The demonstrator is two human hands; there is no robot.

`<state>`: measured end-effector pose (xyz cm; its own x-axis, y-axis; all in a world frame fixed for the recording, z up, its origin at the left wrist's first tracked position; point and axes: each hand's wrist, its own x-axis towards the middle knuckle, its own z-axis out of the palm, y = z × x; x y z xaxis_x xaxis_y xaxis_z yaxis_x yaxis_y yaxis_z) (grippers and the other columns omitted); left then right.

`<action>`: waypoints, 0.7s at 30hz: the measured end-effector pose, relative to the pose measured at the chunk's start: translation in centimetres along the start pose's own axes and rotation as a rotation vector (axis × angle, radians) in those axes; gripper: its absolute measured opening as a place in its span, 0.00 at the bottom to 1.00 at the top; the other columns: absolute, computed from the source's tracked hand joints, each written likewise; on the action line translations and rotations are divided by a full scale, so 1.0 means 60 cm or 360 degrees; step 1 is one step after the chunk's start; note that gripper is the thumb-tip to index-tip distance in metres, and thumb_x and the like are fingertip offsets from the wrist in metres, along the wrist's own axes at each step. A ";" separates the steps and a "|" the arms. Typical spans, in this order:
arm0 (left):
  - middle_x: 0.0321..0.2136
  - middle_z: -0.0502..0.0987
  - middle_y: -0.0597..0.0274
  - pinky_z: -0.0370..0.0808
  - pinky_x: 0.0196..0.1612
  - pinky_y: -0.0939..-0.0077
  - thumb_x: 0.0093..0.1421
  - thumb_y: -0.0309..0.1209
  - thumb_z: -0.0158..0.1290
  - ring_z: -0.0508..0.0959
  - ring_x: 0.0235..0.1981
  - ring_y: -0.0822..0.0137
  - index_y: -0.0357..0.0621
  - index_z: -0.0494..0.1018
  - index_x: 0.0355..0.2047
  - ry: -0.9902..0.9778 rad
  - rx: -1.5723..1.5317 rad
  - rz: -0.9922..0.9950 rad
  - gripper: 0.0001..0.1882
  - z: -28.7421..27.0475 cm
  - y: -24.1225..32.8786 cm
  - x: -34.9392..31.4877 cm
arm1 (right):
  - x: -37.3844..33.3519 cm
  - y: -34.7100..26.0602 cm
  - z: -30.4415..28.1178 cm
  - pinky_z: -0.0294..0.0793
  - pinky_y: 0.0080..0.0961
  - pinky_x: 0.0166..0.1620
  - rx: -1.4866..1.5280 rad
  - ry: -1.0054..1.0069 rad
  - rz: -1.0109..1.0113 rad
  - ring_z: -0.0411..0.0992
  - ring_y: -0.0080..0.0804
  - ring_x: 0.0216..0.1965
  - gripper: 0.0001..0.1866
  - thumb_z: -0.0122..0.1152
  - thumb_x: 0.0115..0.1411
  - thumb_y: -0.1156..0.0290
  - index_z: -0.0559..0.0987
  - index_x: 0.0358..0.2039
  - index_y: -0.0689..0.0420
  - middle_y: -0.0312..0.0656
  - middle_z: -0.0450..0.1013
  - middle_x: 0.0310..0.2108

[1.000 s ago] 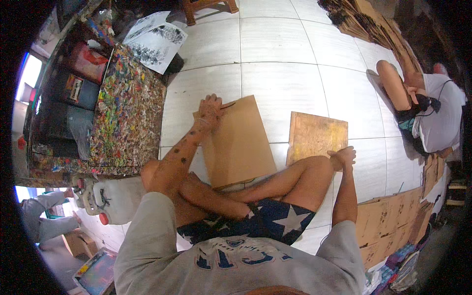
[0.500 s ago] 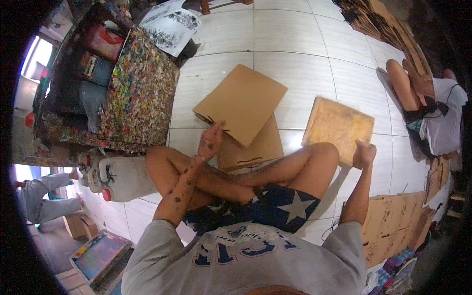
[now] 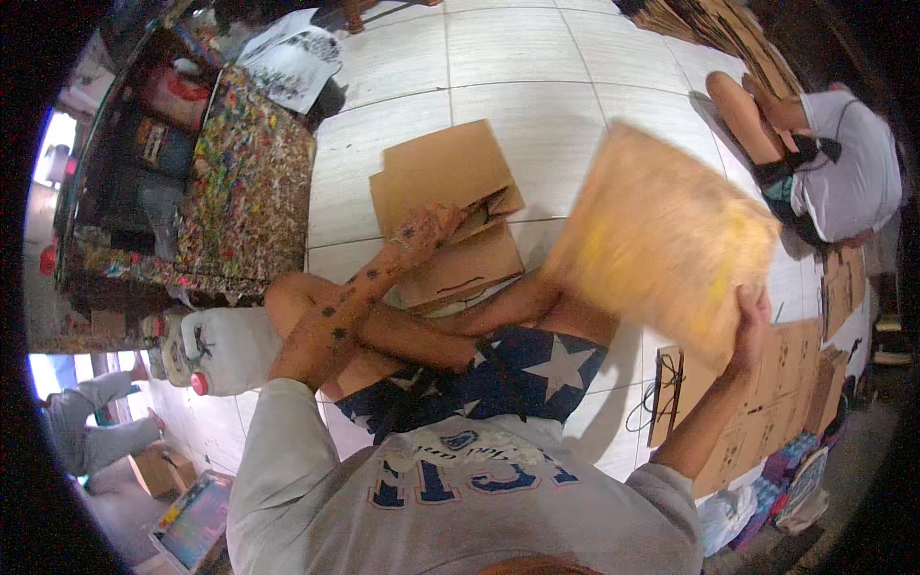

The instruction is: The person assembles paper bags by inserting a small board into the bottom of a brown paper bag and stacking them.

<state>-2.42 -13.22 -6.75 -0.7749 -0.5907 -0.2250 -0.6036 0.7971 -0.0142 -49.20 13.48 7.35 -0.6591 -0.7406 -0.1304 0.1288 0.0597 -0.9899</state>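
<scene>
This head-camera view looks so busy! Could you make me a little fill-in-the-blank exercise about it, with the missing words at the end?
1. The right hand holds a wooden board with bright patches coloured ____.
2. The left hand is at some folded brown sheets made of ____.
3. The pale jug has a cap coloured ____.
4. The shorts are dark ____ with pale stars.

Missing words: yellow; cardboard; red; blue.

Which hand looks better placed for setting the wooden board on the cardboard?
Probably the right: the right hand holds the wooden board by its edge, while the left hand is at the cardboard.
</scene>
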 end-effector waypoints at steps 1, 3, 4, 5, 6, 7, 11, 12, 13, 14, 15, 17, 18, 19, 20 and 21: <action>0.42 0.70 0.49 0.73 0.38 0.57 0.51 0.32 0.51 0.73 0.41 0.51 0.43 0.62 0.52 -0.0015 -0.0018 0.0003 0.26 0.005 0.014 0.003 | -0.029 0.002 0.008 0.69 0.27 0.50 -0.0054 -0.0084 0.0020 0.70 0.31 0.46 0.25 0.60 0.55 0.71 0.67 0.53 0.67 0.45 0.71 0.47; 0.42 0.70 0.49 0.73 0.38 0.57 0.51 0.32 0.51 0.74 0.41 0.51 0.42 0.62 0.52 -0.0018 -0.0058 0.0055 0.26 0.009 0.047 0.017 | -0.089 -0.013 0.071 0.69 0.26 0.50 -0.0032 -0.0257 0.0136 0.70 0.30 0.47 0.25 0.60 0.54 0.75 0.67 0.52 0.67 0.45 0.71 0.47; 0.42 0.70 0.49 0.73 0.38 0.57 0.51 0.32 0.51 0.74 0.40 0.51 0.42 0.62 0.52 -0.0008 -0.0072 0.0078 0.26 0.011 0.061 0.021 | -0.103 -0.016 0.089 0.69 0.26 0.50 0.0048 -0.0365 0.0235 0.70 0.30 0.47 0.25 0.60 0.53 0.76 0.67 0.51 0.68 0.45 0.71 0.47; 0.42 0.70 0.49 0.73 0.38 0.57 0.52 0.32 0.51 0.74 0.40 0.51 0.42 0.62 0.52 0.0009 -0.0081 0.0092 0.26 0.012 0.074 0.023 | -0.110 -0.017 0.098 0.69 0.26 0.50 0.0008 -0.0407 0.0258 0.70 0.30 0.47 0.24 0.60 0.53 0.76 0.67 0.51 0.68 0.45 0.71 0.46; 0.42 0.71 0.49 0.73 0.37 0.57 0.52 0.32 0.51 0.74 0.40 0.51 0.42 0.63 0.52 0.0032 -0.0086 0.0098 0.26 0.013 0.083 0.023 | -0.112 -0.015 0.106 0.69 0.26 0.50 -0.0031 -0.0458 0.0281 0.70 0.30 0.46 0.24 0.59 0.53 0.77 0.67 0.51 0.68 0.45 0.71 0.46; 0.42 0.71 0.49 0.73 0.37 0.57 0.52 0.32 0.50 0.74 0.40 0.51 0.42 0.63 0.52 0.0058 -0.0092 0.0117 0.26 0.014 0.091 0.024 | -0.114 -0.013 0.114 0.69 0.26 0.50 -0.0070 -0.0502 0.0304 0.70 0.30 0.46 0.23 0.59 0.54 0.77 0.67 0.50 0.68 0.45 0.71 0.46; 0.42 0.71 0.49 0.73 0.37 0.57 0.52 0.32 0.50 0.75 0.39 0.51 0.42 0.63 0.52 0.0143 -0.0130 0.0264 0.25 0.026 0.127 0.056 | -0.103 -0.002 0.129 0.70 0.27 0.48 0.0055 -0.0474 0.0321 0.71 0.30 0.43 0.21 0.55 0.54 0.80 0.68 0.49 0.68 0.45 0.73 0.43; 0.42 0.72 0.50 0.74 0.37 0.57 0.52 0.32 0.50 0.75 0.39 0.50 0.42 0.63 0.52 0.0154 -0.0137 0.0227 0.25 0.024 0.124 0.045 | -0.093 -0.007 0.138 0.70 0.27 0.48 -0.0087 -0.0514 0.0312 0.71 0.30 0.43 0.20 0.55 0.54 0.81 0.68 0.49 0.68 0.45 0.73 0.43; 0.42 0.72 0.50 0.74 0.37 0.57 0.52 0.32 0.50 0.75 0.39 0.50 0.42 0.63 0.52 0.0168 -0.0142 0.0205 0.25 0.024 0.125 0.036 | -0.082 -0.012 0.146 0.70 0.27 0.48 -0.0230 -0.0550 0.0300 0.72 0.30 0.43 0.20 0.54 0.54 0.81 0.68 0.49 0.68 0.45 0.73 0.42; 0.41 0.72 0.50 0.74 0.37 0.57 0.53 0.32 0.50 0.75 0.39 0.50 0.42 0.63 0.52 0.0178 -0.0164 0.0196 0.25 0.027 0.126 0.031 | -0.074 -0.015 0.151 0.71 0.27 0.47 -0.0384 -0.0568 0.0291 0.72 0.30 0.42 0.20 0.53 0.54 0.82 0.68 0.49 0.68 0.45 0.73 0.42; 0.41 0.72 0.50 0.74 0.37 0.57 0.53 0.33 0.50 0.75 0.39 0.50 0.42 0.63 0.52 0.0185 -0.0186 0.0190 0.25 0.031 0.129 0.027 | -0.065 -0.009 0.155 0.71 0.27 0.47 -0.0281 -0.0587 0.0281 0.72 0.30 0.42 0.20 0.53 0.54 0.82 0.69 0.49 0.68 0.45 0.74 0.42; 0.41 0.72 0.50 0.74 0.37 0.57 0.53 0.33 0.50 0.75 0.38 0.50 0.42 0.64 0.52 0.0192 -0.0222 0.0215 0.24 0.044 0.140 0.033 | -0.052 0.015 0.150 0.71 0.26 0.46 -0.0069 -0.0577 0.0263 0.72 0.29 0.41 0.19 0.53 0.54 0.82 0.69 0.48 0.69 0.45 0.74 0.41; 0.41 0.73 0.50 0.74 0.37 0.57 0.53 0.33 0.50 0.75 0.38 0.50 0.42 0.64 0.51 0.0195 -0.0251 0.0218 0.24 0.050 0.145 0.035 | -0.052 0.022 0.149 0.71 0.26 0.46 -0.0083 -0.0533 0.0253 0.72 0.29 0.41 0.19 0.54 0.54 0.82 0.69 0.48 0.69 0.45 0.74 0.41; 0.41 0.73 0.50 0.74 0.37 0.57 0.53 0.33 0.50 0.75 0.38 0.50 0.42 0.64 0.51 0.0202 -0.0259 0.0216 0.24 0.055 0.148 0.031 | -0.051 0.030 0.151 0.72 0.26 0.45 -0.0098 -0.0506 0.0251 0.72 0.29 0.41 0.19 0.54 0.53 0.82 0.69 0.47 0.69 0.46 0.74 0.41; 0.41 0.73 0.50 0.74 0.37 0.57 0.53 0.33 0.50 0.76 0.38 0.50 0.42 0.64 0.51 0.0217 -0.0254 0.0211 0.24 0.060 0.149 0.027 | -0.050 0.034 0.154 0.72 0.26 0.45 -0.0112 -0.0480 0.0247 0.72 0.29 0.41 0.19 0.55 0.53 0.81 0.69 0.47 0.69 0.46 0.74 0.41; 0.41 0.73 0.50 0.74 0.37 0.57 0.53 0.33 0.50 0.76 0.38 0.50 0.42 0.64 0.51 0.0225 -0.0257 0.0223 0.24 0.062 0.155 0.017 | -0.052 0.038 0.153 0.72 0.26 0.45 -0.0144 -0.0467 0.0253 0.72 0.29 0.40 0.19 0.55 0.53 0.81 0.70 0.47 0.69 0.46 0.74 0.41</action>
<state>-8.15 -5.95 -10.76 -0.8648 -0.4965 -0.0754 -0.5018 0.8489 0.1661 -40.03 9.77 6.01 -0.3933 -0.8774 -0.2748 0.1379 0.2392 -0.9611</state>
